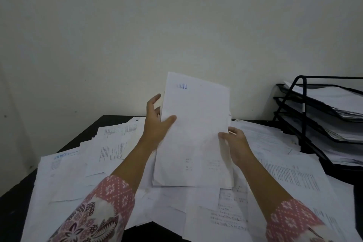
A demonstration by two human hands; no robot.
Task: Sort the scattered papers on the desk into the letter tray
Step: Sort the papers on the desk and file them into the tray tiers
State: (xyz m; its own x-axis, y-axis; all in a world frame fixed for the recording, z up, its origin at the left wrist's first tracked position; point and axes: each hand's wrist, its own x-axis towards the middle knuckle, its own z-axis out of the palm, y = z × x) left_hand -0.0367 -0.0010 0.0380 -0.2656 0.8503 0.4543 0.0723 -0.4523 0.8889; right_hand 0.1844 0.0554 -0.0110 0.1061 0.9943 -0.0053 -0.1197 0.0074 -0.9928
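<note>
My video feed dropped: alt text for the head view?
The left hand and right hand hold a sheaf of papers upright at a dark desk strewn with loose sheets. A black tiered letter tray, part-filled, stands at right.

Single head-worn wide-angle view, forward and down, close over the desk (17, 208).

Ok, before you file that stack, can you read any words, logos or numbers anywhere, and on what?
Nothing is clear enough to quote.
Held stack, top left: blue heading, too blurred to read; faint print lower down, too small.
Left desk sheet: blue heading, blurred.
Scattered papers: black print blocks, too small.
Letter tray: no label visible.
</note>
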